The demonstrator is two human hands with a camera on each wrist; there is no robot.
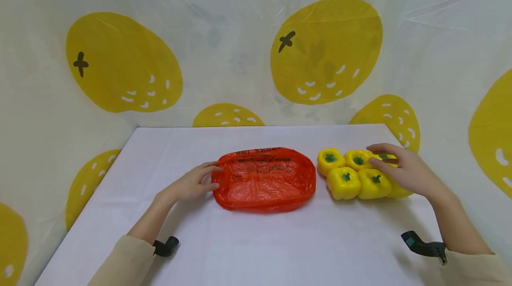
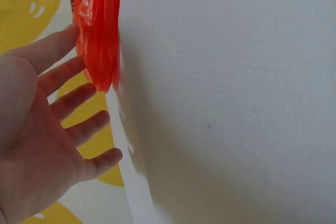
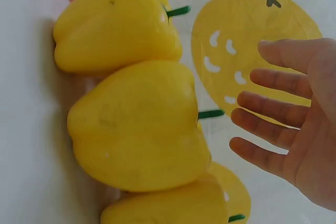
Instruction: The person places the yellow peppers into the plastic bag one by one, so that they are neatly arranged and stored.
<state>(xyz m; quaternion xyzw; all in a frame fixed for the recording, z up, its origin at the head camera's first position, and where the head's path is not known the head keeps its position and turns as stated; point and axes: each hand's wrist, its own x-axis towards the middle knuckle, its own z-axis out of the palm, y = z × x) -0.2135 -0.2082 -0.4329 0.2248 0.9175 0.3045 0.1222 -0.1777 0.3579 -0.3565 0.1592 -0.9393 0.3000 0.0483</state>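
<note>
A red plastic bag [image 1: 264,188] with dark printed lettering lies in the middle of the table, its mouth spread and facing up. My left hand [image 1: 196,184] is at the bag's left edge, fingers extended and spread; in the left wrist view the fingertips touch or nearly touch the red plastic [image 2: 102,35]. Several yellow bell peppers [image 1: 344,184] with green stems stand grouped to the right of the bag. Above the right end of that group hovers my right hand [image 1: 408,170]. The right wrist view shows its fingers loosely extended, apart from the nearest pepper [image 3: 136,124], with nothing held.
A white cloth covers the table [image 1: 256,241]. Behind it hangs a pale curtain [image 1: 228,55] printed with large yellow fruit shapes. Dark wrist devices [image 1: 424,245] stick out near both sleeves.
</note>
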